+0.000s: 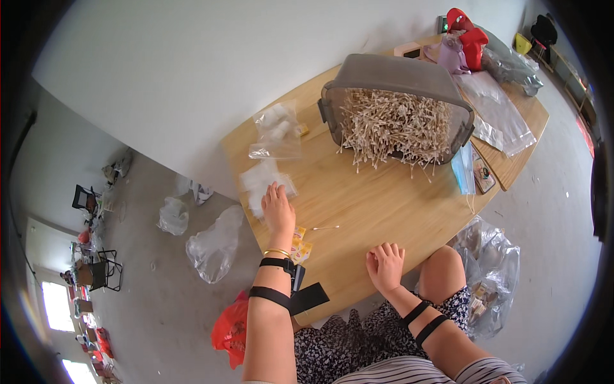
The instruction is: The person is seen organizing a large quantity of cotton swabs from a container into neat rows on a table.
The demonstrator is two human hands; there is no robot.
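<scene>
My left hand (279, 210) lies over a pile of small clear plastic bags (261, 179) at the table's left side. Its fingers are stretched out and touch the nearest bags. By the front edge, my right hand (385, 265) rests with fingers curled in, and nothing shows in it. A single cotton swab (326, 227) lies on the wood between the hands. Small yellow printed cards (299, 246) sit beside my left wrist, partly hidden by it. Farther back, a grey plastic tub (400, 73) lies tipped on its side, with a heap of cotton swabs (396, 125) spilling from its mouth.
Another clear bag with white contents (276, 125) lies near the wall. A blue face mask (462, 169) and a phone (483, 176) are right of the tub. Red cloth (473, 45) and plastic sheets (499, 115) fill the far right. Bags stand on the floor around the table (358, 198).
</scene>
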